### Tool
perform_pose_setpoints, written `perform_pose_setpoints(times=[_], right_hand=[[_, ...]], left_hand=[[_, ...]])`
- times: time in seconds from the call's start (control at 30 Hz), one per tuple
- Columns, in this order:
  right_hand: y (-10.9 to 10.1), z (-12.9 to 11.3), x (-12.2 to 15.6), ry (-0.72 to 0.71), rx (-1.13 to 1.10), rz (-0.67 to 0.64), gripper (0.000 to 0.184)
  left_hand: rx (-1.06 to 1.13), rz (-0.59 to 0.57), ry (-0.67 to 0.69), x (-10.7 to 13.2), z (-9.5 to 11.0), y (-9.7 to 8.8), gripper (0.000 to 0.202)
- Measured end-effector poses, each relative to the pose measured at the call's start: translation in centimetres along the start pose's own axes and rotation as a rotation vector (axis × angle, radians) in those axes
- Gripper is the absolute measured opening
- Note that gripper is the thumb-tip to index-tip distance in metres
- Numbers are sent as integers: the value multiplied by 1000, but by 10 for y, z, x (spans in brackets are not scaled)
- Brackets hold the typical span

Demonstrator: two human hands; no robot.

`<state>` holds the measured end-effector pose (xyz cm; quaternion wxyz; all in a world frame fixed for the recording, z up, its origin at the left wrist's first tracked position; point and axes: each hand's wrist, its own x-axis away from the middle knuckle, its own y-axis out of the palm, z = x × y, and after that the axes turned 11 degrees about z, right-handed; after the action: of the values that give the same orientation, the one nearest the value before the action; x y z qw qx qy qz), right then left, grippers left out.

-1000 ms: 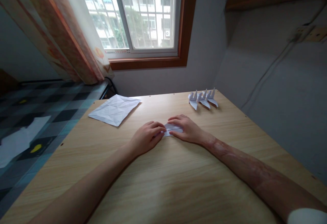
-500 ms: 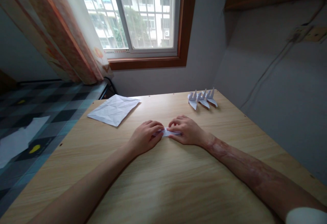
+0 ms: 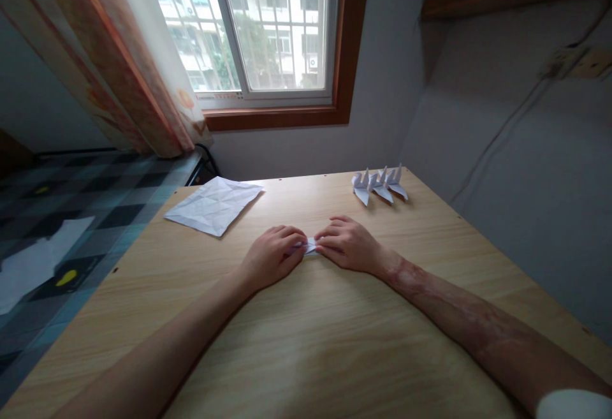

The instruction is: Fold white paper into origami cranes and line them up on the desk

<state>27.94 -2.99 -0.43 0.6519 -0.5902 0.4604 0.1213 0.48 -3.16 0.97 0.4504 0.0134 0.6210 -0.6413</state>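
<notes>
A small folded piece of white paper (image 3: 310, 246) lies on the wooden table between my two hands, mostly covered by fingers. My left hand (image 3: 275, 254) pinches its left end, thumb in front and fingers behind. At the right end, my right hand (image 3: 351, 243) has its thumb and fingertips closed on the paper. Only a narrow middle strip with a fold line shows; its full shape is hidden.
Three white paper cranes (image 3: 380, 186) stand in a row at the table's back right. A creased white paper sheet (image 3: 215, 205) lies at the back left. Beyond the left edge is a checked cloth surface (image 3: 119, 215) with white paper (image 3: 41, 263). The wooden table (image 3: 306, 342) extends toward me.
My right thumb and fingers have drawn together on the right part of the paper, and its right end is now covered. My left hand has stayed in place.
</notes>
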Motion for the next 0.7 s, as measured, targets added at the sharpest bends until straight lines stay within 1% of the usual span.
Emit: perform_pose_setpoints(times=[0.23,0.43,0.57,0.7], right_hand=[[3,1,-1,193,-190,-15,8],[3,2,0,296,-319,-15,11],[3,3,0,344,-391,-12,10],[2,2,-1,346,-416,2,8]], left_hand=[[24,22,8,-2,4,-2,19],[36,33,10,-2,4,-2,17],[34,23,6,-1,4,-3,16],[45,6,20,0,3,-2,17]])
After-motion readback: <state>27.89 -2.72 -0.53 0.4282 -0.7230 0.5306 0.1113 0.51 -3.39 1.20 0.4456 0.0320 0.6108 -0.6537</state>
